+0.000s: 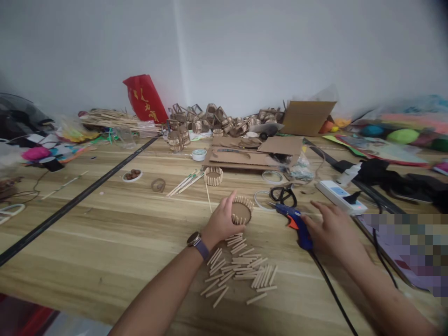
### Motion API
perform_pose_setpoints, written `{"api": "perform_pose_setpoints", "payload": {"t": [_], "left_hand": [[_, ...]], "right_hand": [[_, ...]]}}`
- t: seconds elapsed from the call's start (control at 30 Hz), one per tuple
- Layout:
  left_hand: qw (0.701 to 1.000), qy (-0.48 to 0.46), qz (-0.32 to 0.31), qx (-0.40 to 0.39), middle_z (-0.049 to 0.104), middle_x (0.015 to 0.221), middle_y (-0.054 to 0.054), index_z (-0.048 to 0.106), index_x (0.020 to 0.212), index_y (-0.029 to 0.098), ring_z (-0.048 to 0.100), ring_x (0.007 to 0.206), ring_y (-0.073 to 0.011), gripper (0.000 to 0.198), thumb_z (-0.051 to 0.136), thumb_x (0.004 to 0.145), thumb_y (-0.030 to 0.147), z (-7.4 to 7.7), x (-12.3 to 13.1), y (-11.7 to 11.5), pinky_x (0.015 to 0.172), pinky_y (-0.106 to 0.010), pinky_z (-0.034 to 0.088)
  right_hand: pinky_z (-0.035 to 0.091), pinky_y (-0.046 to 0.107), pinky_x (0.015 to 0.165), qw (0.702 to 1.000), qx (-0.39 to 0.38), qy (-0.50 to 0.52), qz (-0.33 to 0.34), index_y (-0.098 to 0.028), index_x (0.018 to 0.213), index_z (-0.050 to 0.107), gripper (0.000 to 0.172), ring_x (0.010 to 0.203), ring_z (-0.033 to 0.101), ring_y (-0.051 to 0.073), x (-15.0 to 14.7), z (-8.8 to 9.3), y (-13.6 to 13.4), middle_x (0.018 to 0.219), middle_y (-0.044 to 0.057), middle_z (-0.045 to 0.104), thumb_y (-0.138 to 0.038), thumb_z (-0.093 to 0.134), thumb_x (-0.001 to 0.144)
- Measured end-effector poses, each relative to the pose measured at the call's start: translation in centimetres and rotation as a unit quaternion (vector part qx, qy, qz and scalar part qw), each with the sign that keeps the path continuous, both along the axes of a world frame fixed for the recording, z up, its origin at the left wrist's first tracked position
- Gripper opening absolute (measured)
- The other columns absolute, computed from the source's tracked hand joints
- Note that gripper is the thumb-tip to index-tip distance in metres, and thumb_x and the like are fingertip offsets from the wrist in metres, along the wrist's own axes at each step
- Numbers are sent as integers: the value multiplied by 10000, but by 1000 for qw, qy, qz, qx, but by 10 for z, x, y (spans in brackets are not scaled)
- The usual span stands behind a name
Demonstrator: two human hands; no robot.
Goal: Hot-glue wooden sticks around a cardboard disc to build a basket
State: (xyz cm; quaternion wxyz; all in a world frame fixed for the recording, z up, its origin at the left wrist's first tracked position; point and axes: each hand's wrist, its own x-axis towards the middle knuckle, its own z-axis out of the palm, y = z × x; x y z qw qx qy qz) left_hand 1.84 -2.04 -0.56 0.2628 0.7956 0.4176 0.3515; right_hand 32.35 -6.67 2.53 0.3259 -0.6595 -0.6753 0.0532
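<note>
Steadying the stick basket (242, 212) at frame centre, your left hand (220, 223) grips its rim. Your right hand (332, 231), fingers spread, lies over the glue gun (292, 218); loose sticks (241, 268) sit below, within reach.

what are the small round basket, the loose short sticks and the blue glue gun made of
Small round basket, in the left hand: matte brown cardboard base, it seems, ringed with pale bare wooden sticks. Loose short sticks: same raw light wood, perhaps bamboo. Blue glue gun, by the right hand: smooth moulded plastic by its even colour, orange trigger.
</note>
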Motion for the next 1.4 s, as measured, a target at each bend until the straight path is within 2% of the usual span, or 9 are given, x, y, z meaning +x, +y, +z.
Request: {"api": "perform_pose_setpoints", "payload": {"t": [0.07, 0.2, 0.23, 0.43, 0.67, 0.87, 1.03, 1.17, 1.4], "left_hand": [[1000, -2, -2, 0, 348, 1460, -134, 155, 1471, 195, 317, 1368, -285, 1063, 768, 603, 172, 0, 0, 0, 1149, -440, 284], [1000, -1, 0, -2, 346, 1460, -143, 151, 1473, 178, 316, 1368, -292, 1089, 785, 588, 192, -1, 0, 1, 1142, -433, 297], [1000, 1, 1, -3, 344, 1460, -145, 149, 1473, 175, 315, 1369, -293, 1095, 788, 584, 194, -2, 0, 1, 1141, -432, 299], [1000, 3, -3, -3, 345, 1465, -144, 147, 1473, 184, 313, 1373, -292, 1081, 779, 596, 210, -1, 0, 2, 1140, -446, 292], [1000, -5, -10, -4, 339, 1471, -147, 154, 1476, 188, 316, 1372, -285, 1067, 765, 601, 196, 1, 0, 1, 1150, -445, 274], [1000, 5, -8, -14, 337, 1470, -170, 162, 1470, 165, 317, 1374, -289, 1077, 797, 603, 228, 3, -1, 1, 1149, -446, 279], [1000, 4, -13, 11, 324, 1475, -185, 150, 1470, 130, 302, 1382, -292, 1060, 789, 640, 293, 0, -1, 1, 1152, -434, 281], [1000, -3, -7, 18, 332, 1472, -167, 153, 1469, 150, 309, 1380, -282, 1052, 785, 633, 241, -2, 0, 1, 1148, -428, 287], [1000, -15, -1, -10, 352, 1463, -141, 146, 1474, 205, 321, 1370, -293, 1114, 812, 581, 209, -1, -2, 1, 1129, -439, 305]], "right_hand": [[439, 511, 877, 995, 27, -80, 49, -185, 1010, 655, 300, 1018, 590, 358, -20, 7, -8, 1030, 177, 668, -394, 506, 853], [484, 336, 769, 942, -82, -119, 303, -212, 929, 675, 211, 876, 626, 225, -78, 18, -24, 910, 85, 707, -256, 470, 904], [477, 316, 748, 929, -85, -141, 331, -211, 912, 675, 204, 856, 622, 214, -91, 19, -27, 885, 75, 703, -213, 471, 902], [448, 259, 685, 880, -49, -275, 383, -195, 770, 630, 198, 800, 620, 174, -133, 20, -31, 843, 39, 677, -86, 508, 881], [459, 297, 591, 822, 30, -415, 390, -178, 896, 616, 146, 740, 651, 224, -155, 8, -34, 777, 57, 693, -57, 570, 828], [462, 287, 665, 846, 12, -366, 387, -162, 938, 614, 156, 792, 665, 209, -147, -1, -23, 879, 84, 710, -70, 522, 852], [441, 271, 662, 898, -102, -241, 355, -156, 1051, 592, 278, 795, 649, 205, -127, 30, -14, 879, 87, 699, -74, 468, 816], [420, 232, 632, 914, -133, -103, 369, -190, 862, 602, 218, 708, 581, 152, -110, 47, -4, 807, 37, 652, -81, 455, 745], [391, 235, 582, 953, -131, -42, 271, -194, 794, 606, 159, 627, 532, 141, -106, 25, 11, 711, 11, 625, -202, 448, 817]]}}
